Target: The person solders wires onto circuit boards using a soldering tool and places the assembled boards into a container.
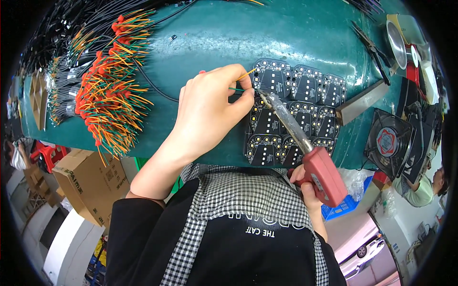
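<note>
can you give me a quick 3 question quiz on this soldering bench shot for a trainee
1. True or false: the right hand holds a red soldering iron.
2. What does the left hand pinch? A) tweezers B) thin orange and green wires C) a screwdriver
3. Fill in: the iron's tip meets a panel of ____ circuit boards on the green table.

Key: 1 true; 2 B; 3 black. The bundle of orange and green wires lies left of the hands, and a small fan stands at the right.

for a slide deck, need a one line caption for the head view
Left hand pinches thin wires at black circuit boards while right hand holds a red soldering iron.
</note>
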`<state>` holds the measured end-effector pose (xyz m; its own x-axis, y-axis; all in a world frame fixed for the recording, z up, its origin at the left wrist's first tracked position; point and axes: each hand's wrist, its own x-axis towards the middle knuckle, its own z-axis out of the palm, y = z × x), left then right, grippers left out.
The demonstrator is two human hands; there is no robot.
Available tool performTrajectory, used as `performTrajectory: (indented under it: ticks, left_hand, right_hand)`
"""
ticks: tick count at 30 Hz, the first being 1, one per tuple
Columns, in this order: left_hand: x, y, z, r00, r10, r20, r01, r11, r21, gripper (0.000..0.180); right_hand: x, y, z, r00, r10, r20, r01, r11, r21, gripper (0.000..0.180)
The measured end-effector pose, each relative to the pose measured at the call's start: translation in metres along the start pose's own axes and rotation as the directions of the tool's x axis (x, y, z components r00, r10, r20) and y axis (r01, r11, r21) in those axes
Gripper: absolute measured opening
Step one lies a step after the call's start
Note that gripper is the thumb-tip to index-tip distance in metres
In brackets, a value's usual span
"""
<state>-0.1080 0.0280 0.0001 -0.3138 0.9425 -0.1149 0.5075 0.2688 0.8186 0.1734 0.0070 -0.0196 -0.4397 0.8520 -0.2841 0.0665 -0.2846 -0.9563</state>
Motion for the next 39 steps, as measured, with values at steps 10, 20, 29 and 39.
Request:
performTrajectory:
  ticks: [10,20,29,39]
  left_hand:
    - [0.003,-0.001,0.000,0.998,0.054,-0.040,-0.053,0.998,0.033,0.011]
    - [0.001,0.013,-0.011,0.994,-0.072,0.083,0.063,0.992,0.107,0.013]
    - [-0.002,0.000,-0.003,1.000,0.022,0.021,-0.023,0.998,0.053,0.013]
    - [0.000,-0.003,-0.002,1.000,0.026,-0.013,-0.025,0.998,0.053,0.011]
  right_hand:
    - [-0.008,-0.042,0.001,0.993,-0.051,-0.103,0.026,0.973,-0.229,0.058]
    - [0.056,-0.218,0.020,0.921,-0.390,0.015,0.323,0.741,-0.589,0.057]
    - [-0.001,-0.076,0.019,0.997,0.003,-0.077,0.000,0.999,0.051,0.064]
    - [0.003,-0.048,0.026,0.997,0.037,-0.069,-0.044,0.994,-0.102,0.062]
